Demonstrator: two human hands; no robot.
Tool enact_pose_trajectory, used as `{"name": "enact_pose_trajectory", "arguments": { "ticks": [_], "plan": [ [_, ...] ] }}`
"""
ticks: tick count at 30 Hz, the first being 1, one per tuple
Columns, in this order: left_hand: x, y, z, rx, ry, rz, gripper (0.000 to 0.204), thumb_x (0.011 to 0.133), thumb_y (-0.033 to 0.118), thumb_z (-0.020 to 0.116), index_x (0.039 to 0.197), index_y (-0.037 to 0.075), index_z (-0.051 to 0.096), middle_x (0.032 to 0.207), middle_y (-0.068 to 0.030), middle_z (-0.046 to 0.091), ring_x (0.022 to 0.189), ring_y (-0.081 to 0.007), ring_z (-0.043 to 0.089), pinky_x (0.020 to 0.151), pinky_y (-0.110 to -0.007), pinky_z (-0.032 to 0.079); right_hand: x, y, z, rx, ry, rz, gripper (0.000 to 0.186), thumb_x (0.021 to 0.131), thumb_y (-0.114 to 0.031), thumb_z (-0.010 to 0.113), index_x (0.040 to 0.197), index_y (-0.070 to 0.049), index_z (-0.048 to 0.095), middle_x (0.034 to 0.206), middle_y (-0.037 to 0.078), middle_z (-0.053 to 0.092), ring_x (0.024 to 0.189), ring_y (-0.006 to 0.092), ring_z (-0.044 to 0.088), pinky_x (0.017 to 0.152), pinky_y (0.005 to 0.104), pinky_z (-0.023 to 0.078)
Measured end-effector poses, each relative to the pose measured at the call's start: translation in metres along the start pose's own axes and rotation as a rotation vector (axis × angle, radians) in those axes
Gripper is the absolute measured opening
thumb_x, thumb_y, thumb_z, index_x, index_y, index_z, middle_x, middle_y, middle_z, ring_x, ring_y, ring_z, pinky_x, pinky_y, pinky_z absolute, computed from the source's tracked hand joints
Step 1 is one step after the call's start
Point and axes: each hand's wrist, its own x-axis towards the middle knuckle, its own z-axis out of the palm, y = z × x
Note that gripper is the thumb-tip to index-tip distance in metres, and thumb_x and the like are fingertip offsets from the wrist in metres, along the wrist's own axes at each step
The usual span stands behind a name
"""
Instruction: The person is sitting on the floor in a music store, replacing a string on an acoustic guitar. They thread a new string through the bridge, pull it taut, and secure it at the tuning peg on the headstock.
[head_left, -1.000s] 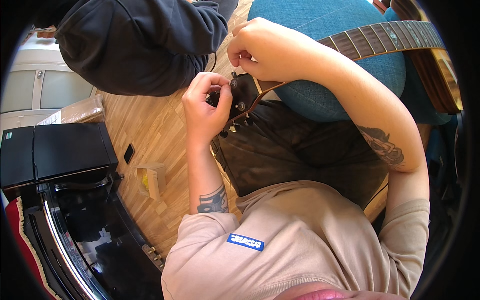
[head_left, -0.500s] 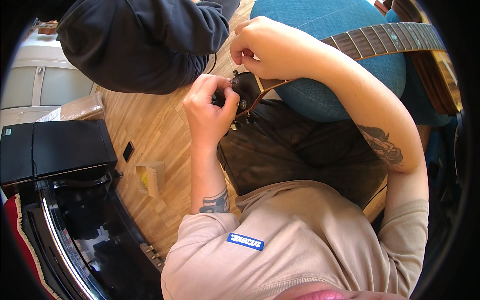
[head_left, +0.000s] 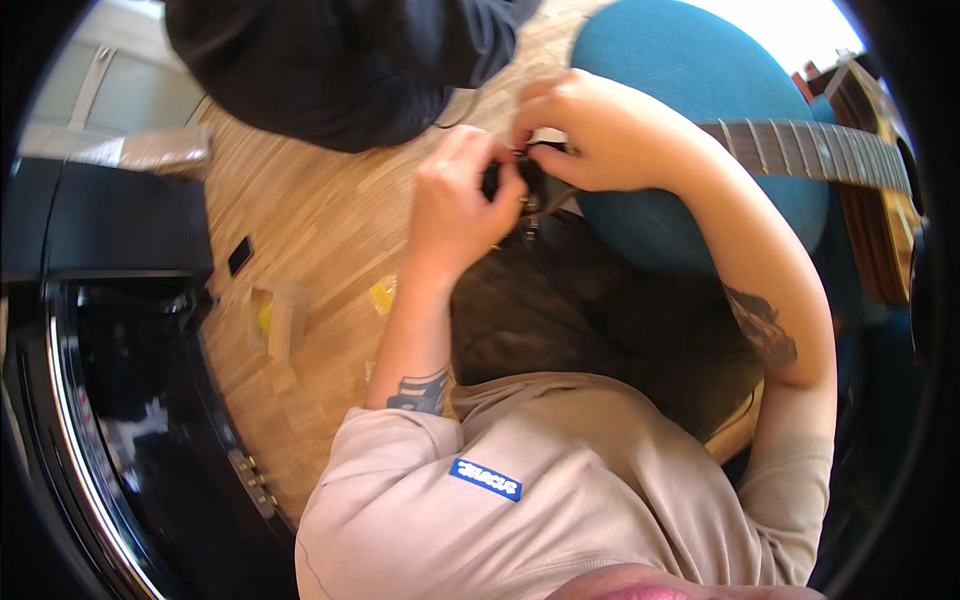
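Observation:
A guitar lies across my lap and a blue seat, its fretted neck running to the right and its dark headstock pointing left. My left hand is closed at the left edge of the headstock, thumb and fingers pinched by the tuning pegs. Over the headstock's far side, my right hand has its thumb and fingers curled together close to the left fingertips. Whatever the right fingers pinch is hidden and blurred. My right forearm covers part of the neck.
The round blue seat is beyond my right arm. A person in dark clothing is close ahead. A black piano stands at left. On the wooden floor lie a phone, an open cardboard box and a yellow packet.
My right hand has come down onto the headstock, beside my left fingers. The view has shifted, and the yellow packet on the floor now shows beside my left forearm.

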Motion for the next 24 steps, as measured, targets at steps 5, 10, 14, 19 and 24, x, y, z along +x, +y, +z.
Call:
{"name": "enact_pose_trajectory", "arguments": {
  "ticks": [5,10,14,19,24],
  "plan": [
    [-0.006,0.003,0.012,-0.122,-0.018,0.002,0.009,0.083,0.003,0.072,0.090,0.001,0.066,0.090,-0.0180,0.065,0.084,-0.0392,0.068,0.074,-0.044,0.055,-0.007,-0.010,-0.005,0.030,0.041,0.040,0.013,0.083,-0.006,0.072,0.093,0.001,0.073,0.095,0.019,0.071,0.095,0.0404,0.069,0.086,0.0457,0.055],
    [-0.012,0.000,0.010,-0.170,0.018,-0.063,0.010,0.082,0.003,0.073,0.088,0.002,0.064,0.090,-0.0159,0.065,0.083,-0.0376,0.068,0.073,-0.044,0.055,0.003,-0.021,0.000,0.029,0.036,0.115,0.014,0.082,-0.006,0.075,0.093,0.001,0.072,0.094,0.018,0.071,0.094,0.0396,0.069,0.085,0.0456,0.055],
    [-0.012,-0.005,0.013,-0.179,0.042,-0.059,0.010,0.081,0.003,0.072,0.088,0.002,0.064,0.091,-0.0155,0.065,0.084,-0.0384,0.067,0.074,-0.044,0.055,0.010,-0.022,-0.001,0.079,0.007,0.156,0.014,0.081,-0.006,0.074,0.093,0.001,0.070,0.093,0.018,0.071,0.094,0.0395,0.069,0.086,0.0447,0.055],
    [-0.011,-0.001,0.012,-0.168,0.044,-0.066,0.010,0.081,0.003,0.072,0.088,0.003,0.064,0.091,-0.0156,0.065,0.084,-0.0389,0.067,0.074,-0.044,0.055,0.011,-0.019,-0.003,0.083,-0.024,0.167,0.013,0.083,-0.006,0.072,0.094,0.001,0.069,0.094,0.018,0.070,0.095,0.0391,0.069,0.086,0.0444,0.055],
    [-0.013,0.002,0.011,-0.145,0.029,-0.064,0.009,0.083,0.004,0.073,0.089,0.001,0.065,0.093,-0.0171,0.065,0.083,-0.0393,0.068,0.074,-0.045,0.056,0.008,-0.019,-0.002,0.090,-0.035,0.169,0.013,0.086,-0.006,0.073,0.096,0.001,0.069,0.095,0.018,0.070,0.095,0.0389,0.069,0.086,0.0450,0.055]
  ]
}}
